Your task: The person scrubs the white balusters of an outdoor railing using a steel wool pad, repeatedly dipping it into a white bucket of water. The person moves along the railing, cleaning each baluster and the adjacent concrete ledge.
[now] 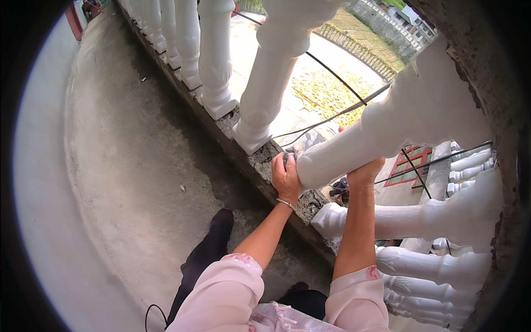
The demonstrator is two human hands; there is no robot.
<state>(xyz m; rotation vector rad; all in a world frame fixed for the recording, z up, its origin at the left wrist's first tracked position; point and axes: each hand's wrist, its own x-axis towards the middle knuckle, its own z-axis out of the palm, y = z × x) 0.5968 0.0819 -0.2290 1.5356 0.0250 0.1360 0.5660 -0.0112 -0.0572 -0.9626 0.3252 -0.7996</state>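
A white baluster [336, 159] of the balcony railing stands before me, slanting across the picture. Near its foot my left hand [286, 178] holds a small dark grey scrubber [289, 157], perhaps steel wool, against or close beside the baluster. A bracelet circles the left wrist. My right hand [367, 171] reaches around the far side of the same baluster, its palm against the shaft. Most of its fingers are hidden behind the shaft; one fingertip shows beyond the upper edge. Whether the right hand holds anything else is hidden.
More white balusters [259, 95] line both sides on a rough concrete curb [261, 159], beneath a concrete handrail [512, 166]. Black cables [336, 74] run outside the railing. Far below, yellow corn cobs [327, 95] lie spread out. The concrete floor [124, 145] has dark wet-looking patches along the curb.
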